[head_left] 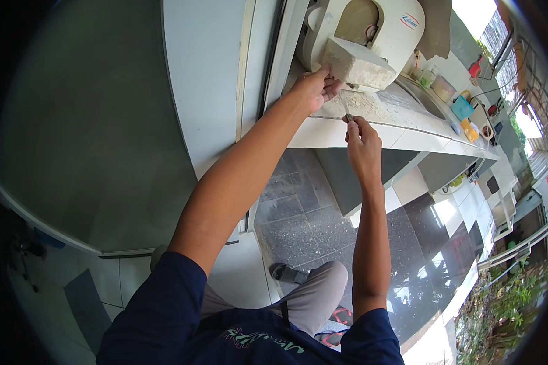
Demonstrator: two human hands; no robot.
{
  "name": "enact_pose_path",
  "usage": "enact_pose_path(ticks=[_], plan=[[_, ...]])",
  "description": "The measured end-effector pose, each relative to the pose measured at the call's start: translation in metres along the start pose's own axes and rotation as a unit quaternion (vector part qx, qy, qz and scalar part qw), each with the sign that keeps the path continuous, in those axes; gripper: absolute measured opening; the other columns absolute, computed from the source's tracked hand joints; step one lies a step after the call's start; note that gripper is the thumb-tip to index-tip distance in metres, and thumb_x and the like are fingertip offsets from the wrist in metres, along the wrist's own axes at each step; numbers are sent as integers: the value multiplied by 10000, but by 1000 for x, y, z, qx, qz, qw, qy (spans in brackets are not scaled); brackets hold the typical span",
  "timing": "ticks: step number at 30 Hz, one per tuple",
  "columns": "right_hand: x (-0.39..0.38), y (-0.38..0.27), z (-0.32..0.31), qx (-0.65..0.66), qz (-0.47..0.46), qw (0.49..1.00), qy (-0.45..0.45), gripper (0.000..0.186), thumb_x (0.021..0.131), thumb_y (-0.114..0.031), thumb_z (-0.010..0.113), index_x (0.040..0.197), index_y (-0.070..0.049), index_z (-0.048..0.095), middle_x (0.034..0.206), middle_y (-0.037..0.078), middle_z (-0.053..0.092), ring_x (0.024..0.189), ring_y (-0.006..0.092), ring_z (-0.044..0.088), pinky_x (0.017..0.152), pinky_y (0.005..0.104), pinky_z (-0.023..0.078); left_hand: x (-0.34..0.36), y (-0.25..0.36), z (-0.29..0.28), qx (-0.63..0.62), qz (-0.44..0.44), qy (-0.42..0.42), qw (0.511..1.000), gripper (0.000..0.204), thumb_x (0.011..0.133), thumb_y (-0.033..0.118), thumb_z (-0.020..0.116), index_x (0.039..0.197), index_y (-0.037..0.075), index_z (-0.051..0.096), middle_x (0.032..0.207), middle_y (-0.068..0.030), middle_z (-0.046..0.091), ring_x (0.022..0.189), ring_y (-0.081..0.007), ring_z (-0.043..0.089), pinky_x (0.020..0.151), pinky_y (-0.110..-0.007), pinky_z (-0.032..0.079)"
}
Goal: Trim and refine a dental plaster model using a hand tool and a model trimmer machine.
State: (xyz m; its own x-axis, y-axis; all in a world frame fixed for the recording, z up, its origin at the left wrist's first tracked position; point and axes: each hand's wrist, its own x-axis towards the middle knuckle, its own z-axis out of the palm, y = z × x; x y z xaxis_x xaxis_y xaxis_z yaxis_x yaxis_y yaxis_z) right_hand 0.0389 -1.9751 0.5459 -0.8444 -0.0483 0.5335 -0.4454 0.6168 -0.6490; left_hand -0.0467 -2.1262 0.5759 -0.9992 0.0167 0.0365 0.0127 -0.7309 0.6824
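A cream-coloured machine [402, 39] with a rounded housing and a round recess stands on the counter at the top. From its front juts a block-like ledge [362, 66] crusted with pale, plaster-like residue. My left hand [315, 90] is at the ledge's lower left corner, palm turned up and fingers apart; its thumb is close to the ledge, and I cannot tell whether it touches. Just right of it, my right hand [364, 141] is closed around the dark handle of a thin knife-like tool [347, 113]. The slim blade points up toward the ledge's underside.
Pale crumbs [362, 104] litter the tiled counter [402, 137] below the machine. Farther right are a sink [423, 97], a blue container [462, 108] and a yellow sponge-like item [469, 129]. A large pale door panel [207, 79] stands at left. Dark tiles [298, 225] cover the floor.
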Motion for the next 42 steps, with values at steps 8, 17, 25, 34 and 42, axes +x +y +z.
enact_pose_path(ticks=[8,17,25,34,42], plan=[[-2,-10,-25,-48,16,998,-36,286,944,-176,471,1058,24,642,735,199,630,628,272,603,610,381,442,8,-5,-2,153,5,-66,986,536,942,612,436,816,96,508,608,30,453,527,-82,429,497,-227,357],[1,-20,-26,-127,-4,990,-53,268,940,-185,489,1018,19,644,757,217,644,649,370,605,617,414,441,20,-9,-11,349,158,159,910,468,942,433,497,657,63,520,544,-43,487,515,-175,509,526,-324,432],[-31,-11,-78,-119,33,992,-18,306,962,-239,500,1015,24,648,672,100,577,586,204,530,577,333,401,-67,-35,-7,369,257,87,889,365,963,281,530,934,-73,613,702,-181,628,669,-329,634,638,-421,496],[-63,23,-65,172,102,980,2,318,896,-320,676,943,-6,674,737,-12,567,680,48,451,618,211,349,-123,-88,-11,288,119,-113,944,290,933,229,599,1036,-41,587,806,-123,649,643,-101,632,594,-235,528],[-165,170,-125,-61,220,955,-191,202,820,-176,654,763,16,627,593,-1,496,579,74,432,532,285,352,-116,-91,-13,268,201,-81,939,386,985,249,525,1196,-74,544,1089,-186,652,1007,-246,654,891,-332,524]])
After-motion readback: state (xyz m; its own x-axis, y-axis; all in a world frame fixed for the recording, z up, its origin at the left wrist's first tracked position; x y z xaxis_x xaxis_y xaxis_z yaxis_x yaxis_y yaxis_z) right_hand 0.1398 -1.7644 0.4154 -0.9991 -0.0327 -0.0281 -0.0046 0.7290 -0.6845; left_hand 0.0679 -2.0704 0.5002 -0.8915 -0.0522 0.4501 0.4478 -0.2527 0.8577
